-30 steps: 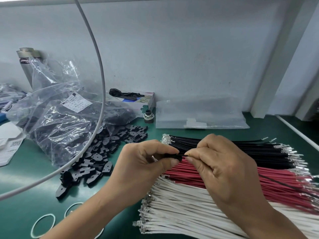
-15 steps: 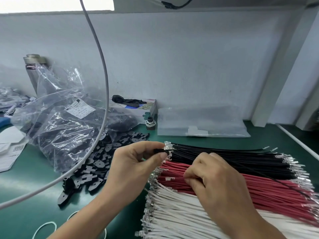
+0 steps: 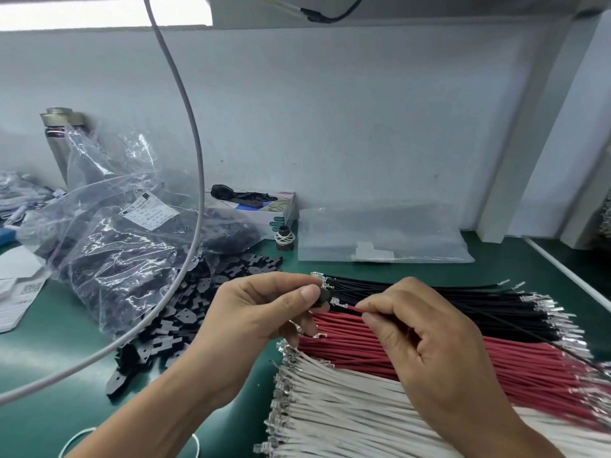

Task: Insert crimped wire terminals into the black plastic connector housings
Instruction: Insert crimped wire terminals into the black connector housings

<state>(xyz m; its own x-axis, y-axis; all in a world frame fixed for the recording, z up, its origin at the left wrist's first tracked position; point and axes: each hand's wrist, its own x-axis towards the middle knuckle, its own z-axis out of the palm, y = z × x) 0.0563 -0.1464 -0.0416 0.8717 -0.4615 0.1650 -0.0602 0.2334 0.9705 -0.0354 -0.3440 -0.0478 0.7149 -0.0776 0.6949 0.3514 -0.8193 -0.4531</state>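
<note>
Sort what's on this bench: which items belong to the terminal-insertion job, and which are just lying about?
In use: left hand gripping black housing; right hand pinching red wire; black wires, red wires, white wires; loose housings; bagged housings.

Idle: cardboard box; flat clear bag; rubber bands; metal flask.

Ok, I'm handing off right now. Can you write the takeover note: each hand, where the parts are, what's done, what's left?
Left hand: pinches a black connector housing above the wire stacks.
Right hand: pinches a red wire, its metal terminal pointed at the housing, close but not seated as far as the view shows.
Stock: black wires, red wires, white wires stacked on the green mat; loose housings spill from the clear bag to the left.
Done: a thin black wire trails right from the hands, possibly already in this housing; unclear.
Left: push the red terminal in, then any remaining wires.
</note>
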